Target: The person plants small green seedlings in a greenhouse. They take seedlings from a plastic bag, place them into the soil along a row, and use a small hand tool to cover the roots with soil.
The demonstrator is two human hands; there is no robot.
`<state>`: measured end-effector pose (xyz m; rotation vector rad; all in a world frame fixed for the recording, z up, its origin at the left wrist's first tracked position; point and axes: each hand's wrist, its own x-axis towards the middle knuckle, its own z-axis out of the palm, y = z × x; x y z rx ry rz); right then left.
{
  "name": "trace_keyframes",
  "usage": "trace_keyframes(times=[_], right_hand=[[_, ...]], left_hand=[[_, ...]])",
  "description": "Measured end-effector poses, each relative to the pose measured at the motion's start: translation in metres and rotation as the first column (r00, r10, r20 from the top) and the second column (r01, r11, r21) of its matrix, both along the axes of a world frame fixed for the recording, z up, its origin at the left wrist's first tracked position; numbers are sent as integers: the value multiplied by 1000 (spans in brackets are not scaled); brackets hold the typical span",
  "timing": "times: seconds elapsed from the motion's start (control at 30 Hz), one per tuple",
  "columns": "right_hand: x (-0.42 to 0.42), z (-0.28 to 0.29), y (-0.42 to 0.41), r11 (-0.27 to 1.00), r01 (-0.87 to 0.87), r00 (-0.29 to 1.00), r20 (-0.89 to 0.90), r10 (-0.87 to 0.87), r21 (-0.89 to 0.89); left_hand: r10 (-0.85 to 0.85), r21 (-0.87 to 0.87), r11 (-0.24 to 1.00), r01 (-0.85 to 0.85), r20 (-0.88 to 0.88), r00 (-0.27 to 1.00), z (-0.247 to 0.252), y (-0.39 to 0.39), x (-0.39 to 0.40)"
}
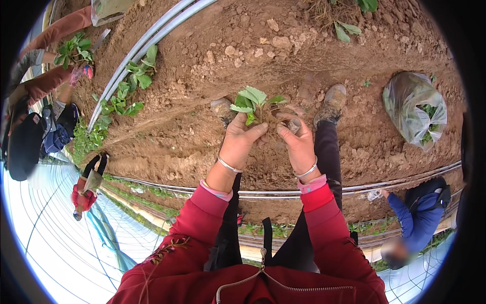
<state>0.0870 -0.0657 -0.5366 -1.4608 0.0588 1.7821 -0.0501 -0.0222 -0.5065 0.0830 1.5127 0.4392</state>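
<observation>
Between my hands, over the soil and between my boots, is a leafy seedling [253, 99] with toothed green leaves and thin brown roots [271, 119]. My left hand [242, 138] grips it low on the stems, thumb and fingers closed, with the leaves standing up beyond the fingertips. The roots spread to the right, where my right hand [297, 138] pinches them between thumb and fingers. A greyish ring or band [294, 125] shows on a finger of my right hand. Each wrist bears a silver bangle, above a red sleeve.
A clear plastic bag [414, 108] of green plants stands at right. Bare-root plants [334, 17] lie on the soil at top. Pale pipes [131, 57] run past seedlings [121, 100] at left. Co-workers are at far left, one holding plants [76, 49]; another, in blue [421, 216], is at lower right.
</observation>
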Motion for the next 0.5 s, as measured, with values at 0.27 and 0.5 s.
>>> trace_keyframes(times=[0.27,0.5], right_hand=[[0,-7,-11,1000,21,997,-69,-20,11],[-3,3,4,976,197,975,-82,-205,-95]], left_hand=[[-121,-19,992,121,-2,993,-13,-9,0],[-46,89,995,42,38,998,-4,-10,4]])
